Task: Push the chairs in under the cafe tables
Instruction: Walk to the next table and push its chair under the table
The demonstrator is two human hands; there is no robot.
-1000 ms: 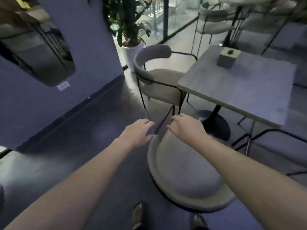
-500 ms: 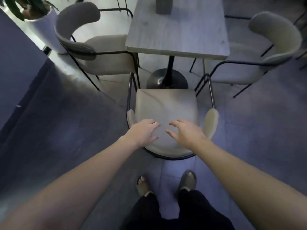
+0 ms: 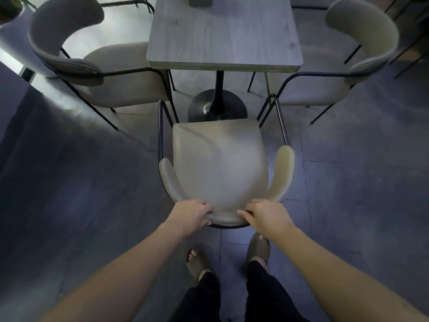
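A beige padded chair [image 3: 220,163] with a curved backrest and black metal frame stands right in front of me, its seat facing the grey wooden cafe table [image 3: 222,36]. The seat's front edge lies short of the table edge, near the black pedestal base [image 3: 217,105]. My left hand [image 3: 189,216] grips the backrest's near rim on the left. My right hand [image 3: 267,216] grips the same rim on the right. Fingers of both hands curl over the top of the backrest.
A matching chair [image 3: 92,63] stands at the table's left side and another chair [image 3: 348,54] at its right, both partly under the top. A small grey box [image 3: 200,1] sits on the table. A white planter [image 3: 9,31] is far left. My sandalled feet [image 3: 227,256] stand behind the chair.
The view has come closer and lower over the chair. Both hands have slid back from the seat area to the backrest's rim and closed on it.
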